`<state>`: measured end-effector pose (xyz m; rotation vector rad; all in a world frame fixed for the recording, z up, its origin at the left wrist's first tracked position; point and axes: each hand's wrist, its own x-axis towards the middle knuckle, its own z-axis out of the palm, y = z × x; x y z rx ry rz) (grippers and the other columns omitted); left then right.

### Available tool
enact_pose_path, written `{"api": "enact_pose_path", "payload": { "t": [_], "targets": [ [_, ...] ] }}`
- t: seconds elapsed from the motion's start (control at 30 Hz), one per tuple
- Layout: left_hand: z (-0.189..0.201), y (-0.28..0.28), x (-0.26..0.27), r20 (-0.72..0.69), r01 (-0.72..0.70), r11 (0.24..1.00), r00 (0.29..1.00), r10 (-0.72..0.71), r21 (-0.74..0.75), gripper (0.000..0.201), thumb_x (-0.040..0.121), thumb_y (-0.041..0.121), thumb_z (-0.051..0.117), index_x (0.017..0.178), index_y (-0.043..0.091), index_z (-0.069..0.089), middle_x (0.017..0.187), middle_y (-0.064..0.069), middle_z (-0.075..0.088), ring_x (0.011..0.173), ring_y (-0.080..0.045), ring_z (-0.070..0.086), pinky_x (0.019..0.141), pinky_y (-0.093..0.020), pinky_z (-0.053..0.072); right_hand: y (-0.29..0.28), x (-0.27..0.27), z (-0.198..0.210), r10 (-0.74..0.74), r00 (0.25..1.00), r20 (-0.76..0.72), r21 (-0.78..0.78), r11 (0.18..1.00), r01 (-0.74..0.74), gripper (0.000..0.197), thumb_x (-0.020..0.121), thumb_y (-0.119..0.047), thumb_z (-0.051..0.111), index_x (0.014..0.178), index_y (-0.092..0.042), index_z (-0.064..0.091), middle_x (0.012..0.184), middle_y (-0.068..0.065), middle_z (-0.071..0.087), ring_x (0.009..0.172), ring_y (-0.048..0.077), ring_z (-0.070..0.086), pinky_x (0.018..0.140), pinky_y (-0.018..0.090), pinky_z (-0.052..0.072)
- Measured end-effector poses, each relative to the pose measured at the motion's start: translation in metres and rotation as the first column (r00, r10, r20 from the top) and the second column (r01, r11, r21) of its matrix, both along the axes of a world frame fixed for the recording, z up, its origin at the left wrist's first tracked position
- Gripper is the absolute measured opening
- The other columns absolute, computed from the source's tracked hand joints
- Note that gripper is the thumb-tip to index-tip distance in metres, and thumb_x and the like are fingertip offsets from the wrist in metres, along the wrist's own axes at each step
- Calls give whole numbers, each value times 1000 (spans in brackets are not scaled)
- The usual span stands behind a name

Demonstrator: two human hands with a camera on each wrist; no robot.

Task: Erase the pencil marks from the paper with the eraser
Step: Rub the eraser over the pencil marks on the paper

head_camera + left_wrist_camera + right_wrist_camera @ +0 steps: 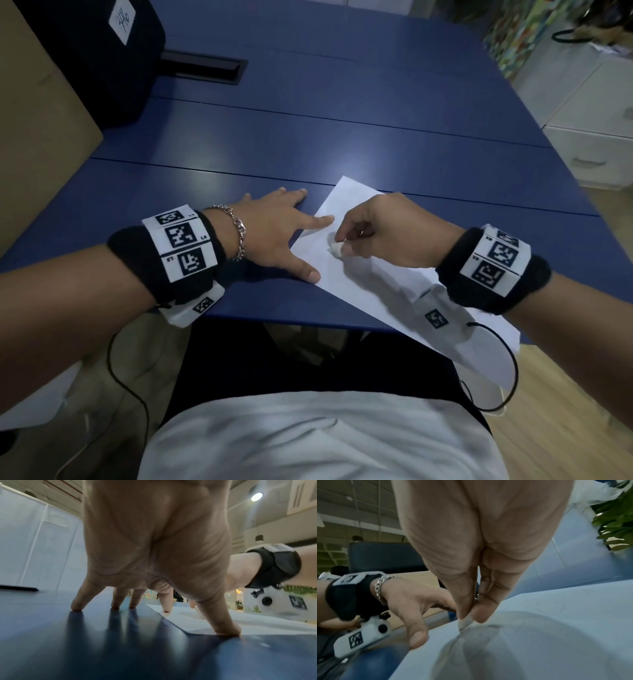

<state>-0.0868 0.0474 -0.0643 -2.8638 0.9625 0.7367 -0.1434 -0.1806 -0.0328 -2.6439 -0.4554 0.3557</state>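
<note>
A white sheet of paper [376, 281] lies slanted on the blue table [308, 137], its near corner hanging over the front edge. My right hand [342, 245] pinches a small white eraser [335, 249] between thumb and forefinger, its tip pressed on the paper [556, 628]. The eraser [465, 622] shows clearly in the right wrist view, with faint pencil curves beside it. My left hand [284, 236] lies spread flat, forefinger and thumb pressing the paper's left edge [188, 620], the other fingers [77, 605] on the table.
A dark case [102, 58] with a white label stands at the table's far left, next to a black cable slot [202, 66]. A cardboard panel [34, 137] borders the left side. White drawers [589, 137] stand to the right. Cables hang from both wristbands.
</note>
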Motion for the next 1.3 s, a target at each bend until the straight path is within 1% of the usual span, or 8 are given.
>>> {"api": "enact_pose_path", "payload": {
  "t": [0.1,0.37,0.47,0.8,0.9,1.07,1.2,1.3],
  "targets": [
    [2,0,1,-14,18,1000,1000,-18,22,123,46,108,47,151,69,-3,173,0,-8,160,-32,-6,117,-72,22,5,1,-7,-5,997,73,5,1000,4,15,88,-35,80,100,-25,80,80,-16,71,78,1,65,69,8,43],
    [1,1,2,-8,5,1000,1000,-5,9,124,42,109,47,149,71,-3,173,3,-10,160,-27,-9,119,-71,20,9,1,-8,37,998,53,-33,999,-35,12,87,-39,80,93,-29,80,74,-22,69,72,-8,63,72,14,49],
    [1,1,2,-20,-6,1000,1000,6,2,123,44,108,50,149,72,-3,173,5,-11,160,-26,-10,119,-72,18,11,2,-11,-13,995,96,-15,1000,14,11,88,-32,79,97,-27,80,82,-16,74,76,-2,67,79,22,55],
    [0,0,3,-30,-8,1000,1000,9,11,123,43,108,51,148,72,-4,173,5,-11,160,-29,-11,118,-72,20,10,-3,-11,-36,993,110,-9,999,37,7,88,-31,79,93,-26,81,81,-15,75,74,-1,68,74,18,53],
    [1,-1,3,-39,-7,1000,999,8,20,125,41,109,49,147,73,-5,173,4,-12,160,-30,-11,118,-72,20,14,-15,-11,9,998,60,-7,1000,-8,10,89,-37,78,92,-27,79,78,-16,74,74,-2,67,70,16,51],
    [0,0,3,-35,-5,1000,999,6,18,124,42,108,50,148,72,-4,173,5,-12,160,-30,-11,118,-72,19,8,-4,-8,-11,992,126,-46,999,17,6,88,-29,77,92,-25,78,78,-14,73,74,2,67,78,30,57],
    [1,-1,3,-38,-4,1000,999,5,21,125,41,108,50,148,73,-5,173,3,-12,159,-31,-11,119,-72,20,15,-17,-7,78,994,82,-42,996,-75,10,90,-37,75,92,-27,78,78,-16,74,74,2,68,74,23,55],
    [1,0,3,-38,-3,1000,999,4,20,126,39,110,48,148,73,-4,173,4,-12,159,-31,-10,119,-71,20,12,-10,-3,103,990,97,-86,992,-95,10,89,-33,74,94,-26,79,79,-15,74,73,4,67,77,28,56]
  ]
}}
